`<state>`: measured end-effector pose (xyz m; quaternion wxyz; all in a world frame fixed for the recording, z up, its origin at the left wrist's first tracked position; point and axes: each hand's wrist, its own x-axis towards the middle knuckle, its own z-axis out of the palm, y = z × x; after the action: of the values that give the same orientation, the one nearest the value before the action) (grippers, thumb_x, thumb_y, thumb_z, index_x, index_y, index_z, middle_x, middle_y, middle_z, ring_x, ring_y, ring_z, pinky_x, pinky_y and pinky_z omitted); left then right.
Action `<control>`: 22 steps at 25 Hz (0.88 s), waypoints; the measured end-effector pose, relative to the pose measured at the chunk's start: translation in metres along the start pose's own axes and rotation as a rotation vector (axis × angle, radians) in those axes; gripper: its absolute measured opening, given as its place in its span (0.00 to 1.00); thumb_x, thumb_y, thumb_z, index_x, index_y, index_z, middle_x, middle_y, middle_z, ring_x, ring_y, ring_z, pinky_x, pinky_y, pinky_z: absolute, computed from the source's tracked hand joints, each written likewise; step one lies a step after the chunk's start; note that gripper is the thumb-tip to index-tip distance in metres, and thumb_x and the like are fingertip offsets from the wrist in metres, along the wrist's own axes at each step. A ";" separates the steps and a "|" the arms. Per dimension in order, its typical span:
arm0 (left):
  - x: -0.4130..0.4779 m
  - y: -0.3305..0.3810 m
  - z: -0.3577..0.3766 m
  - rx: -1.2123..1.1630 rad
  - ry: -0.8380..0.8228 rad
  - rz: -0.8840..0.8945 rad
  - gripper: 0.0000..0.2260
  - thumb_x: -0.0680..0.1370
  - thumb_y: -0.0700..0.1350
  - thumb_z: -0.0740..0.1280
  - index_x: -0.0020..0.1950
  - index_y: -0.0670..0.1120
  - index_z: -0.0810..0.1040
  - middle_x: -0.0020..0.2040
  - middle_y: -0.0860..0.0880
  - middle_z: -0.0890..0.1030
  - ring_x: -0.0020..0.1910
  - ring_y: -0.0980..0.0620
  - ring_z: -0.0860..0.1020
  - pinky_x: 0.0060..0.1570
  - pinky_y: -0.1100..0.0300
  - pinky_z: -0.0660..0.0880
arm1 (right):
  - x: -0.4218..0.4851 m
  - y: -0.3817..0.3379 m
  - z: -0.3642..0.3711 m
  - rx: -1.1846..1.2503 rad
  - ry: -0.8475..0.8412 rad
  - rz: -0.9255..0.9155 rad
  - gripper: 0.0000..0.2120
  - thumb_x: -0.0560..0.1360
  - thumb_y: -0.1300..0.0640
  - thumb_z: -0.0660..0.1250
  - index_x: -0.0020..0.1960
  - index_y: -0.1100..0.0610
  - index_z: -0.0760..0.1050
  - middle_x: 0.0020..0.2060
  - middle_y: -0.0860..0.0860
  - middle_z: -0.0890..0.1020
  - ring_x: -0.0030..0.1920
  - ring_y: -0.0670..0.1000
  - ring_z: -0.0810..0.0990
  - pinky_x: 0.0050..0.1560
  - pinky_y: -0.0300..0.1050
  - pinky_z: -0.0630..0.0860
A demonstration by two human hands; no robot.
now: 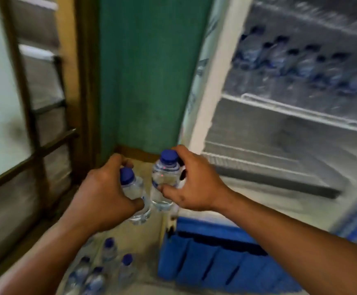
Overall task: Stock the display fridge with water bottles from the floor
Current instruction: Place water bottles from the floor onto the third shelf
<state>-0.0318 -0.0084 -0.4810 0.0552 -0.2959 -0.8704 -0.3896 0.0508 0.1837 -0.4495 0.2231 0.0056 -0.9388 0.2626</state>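
Head view:
- Left hand point(107, 188): fingers and thumb curled round the left bottle point(134, 194), a small clear water bottle with a blue cap. It is held tilted, above the floor.
- Right hand point(194, 184): fingers wrapped behind the right bottle point(164, 179) and thumb across its front. Same type of bottle, held nearly upright and a little higher.
- The two held bottles are just beside each other. Whether they touch cannot be told.
- Display fridge point(213, 103): stands open to the right. Its white frame edge is just beside the right hand, between the held bottles and the interior.
- Stocked bottles point(300, 64): a blurred row with dark caps on an upper shelf, well apart from the hands.
- Wire shelf point(300, 111): white, below the stocked row, with further wire shelves beneath it.
- Blue base panel point(215, 258): ribbed, under the fridge opening and below the right forearm.
- Floor bottles point(107, 267): a cluster of blue-capped bottles standing on the floor point(143, 237), beneath the left forearm.
- Green wall point(147, 71): behind the hands, left of the fridge.
- Wooden frame point(33, 116): dark, at far left, with pale panes.
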 end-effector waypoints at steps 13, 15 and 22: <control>0.082 0.132 0.107 -0.365 -0.010 0.297 0.24 0.63 0.59 0.78 0.52 0.66 0.70 0.44 0.71 0.78 0.45 0.69 0.78 0.38 0.73 0.74 | 0.049 0.203 -0.133 0.349 0.520 0.457 0.21 0.70 0.59 0.77 0.60 0.55 0.75 0.49 0.49 0.84 0.49 0.49 0.85 0.53 0.46 0.81; 0.086 0.123 0.112 -0.327 -0.018 0.273 0.26 0.61 0.62 0.75 0.55 0.67 0.69 0.45 0.72 0.77 0.46 0.68 0.78 0.41 0.72 0.74 | 0.085 0.216 -0.116 0.382 0.467 0.428 0.22 0.71 0.60 0.77 0.62 0.56 0.74 0.50 0.49 0.83 0.52 0.52 0.83 0.58 0.49 0.80; 0.102 0.109 0.122 -0.282 -0.032 0.274 0.31 0.61 0.63 0.75 0.62 0.60 0.72 0.51 0.67 0.79 0.49 0.67 0.78 0.41 0.72 0.77 | 0.129 0.238 -0.075 0.402 0.416 0.472 0.29 0.73 0.57 0.75 0.70 0.54 0.69 0.57 0.48 0.79 0.56 0.52 0.80 0.61 0.49 0.78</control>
<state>-0.0380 0.1832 -0.4616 0.0517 -0.4225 -0.7595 -0.4919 -0.0647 0.4401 -0.4543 0.3369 -0.2206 -0.7787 0.4812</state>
